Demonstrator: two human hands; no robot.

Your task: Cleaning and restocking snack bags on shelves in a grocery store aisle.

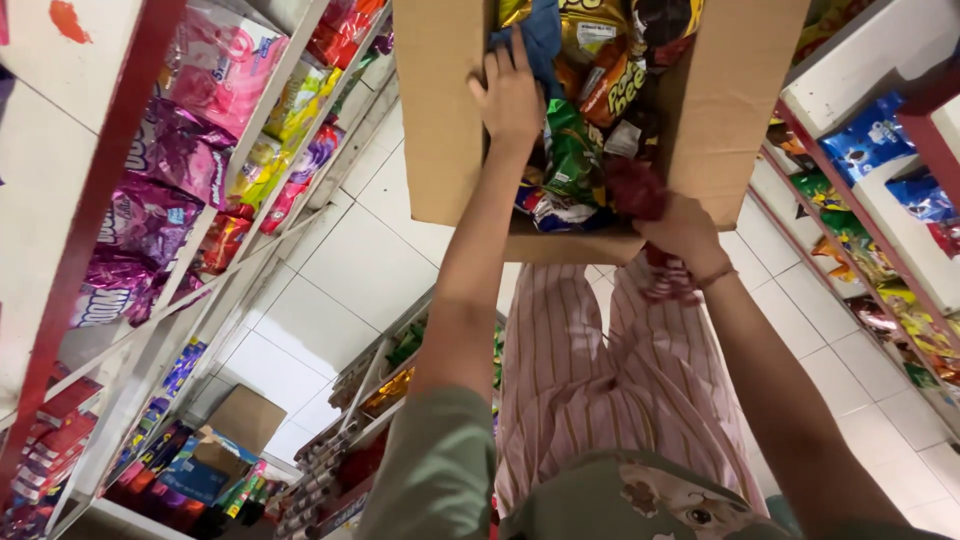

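At top centre of the frame, my cardboard box (440, 120) brims with snack packets (575, 150). My left hand (508, 95) lies among them, fingers loosely spread, gripping nothing I can see. My right hand (685, 232) clenches a dark red packet (638, 190) at the box's lower edge. I judge loose packets could spill onto the white tiled floor (350, 270) if the box tips.

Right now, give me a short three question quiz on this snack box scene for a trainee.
1. True or false: the cardboard box is full of snack packets.
2. Which hand grips a dark red packet? A left, B right.
3. What blue thing does the left hand touch inside the box?

Key: 1 true. 2 B, the right hand. 3 A blue packet.
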